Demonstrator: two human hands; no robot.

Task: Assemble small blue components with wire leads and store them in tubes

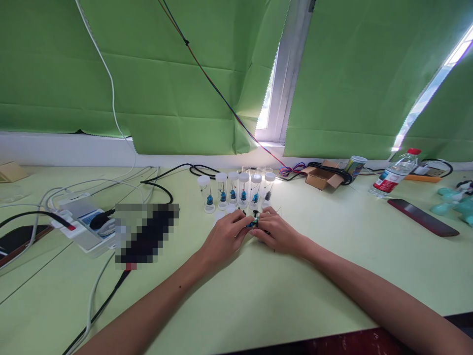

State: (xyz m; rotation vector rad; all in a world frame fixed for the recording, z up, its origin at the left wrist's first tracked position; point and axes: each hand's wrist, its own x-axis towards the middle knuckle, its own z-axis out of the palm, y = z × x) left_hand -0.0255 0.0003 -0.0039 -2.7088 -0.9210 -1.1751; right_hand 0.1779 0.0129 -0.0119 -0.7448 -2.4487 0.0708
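L hand (pixel 228 231) & R hand (pixel 278 230) both pinch 1 small part (pixel 255 221) (half hidden, prob. blk/green), just nearside of 6+ vials (pixel 243 190). Room btwn R hand & bottle (pixel 395 173); R forearm (pixel 362 281) crosses table's front edge (pixel 306 336).

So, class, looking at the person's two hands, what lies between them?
In the head view, a small black, green and blue part lies between the left hand and right hand, at their fingertips.

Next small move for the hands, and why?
I'd probably draw the small part slightly away from the capped tubes: the left hand and right hand come together on it close in front of those upright tubes, so a slip might knock one over.
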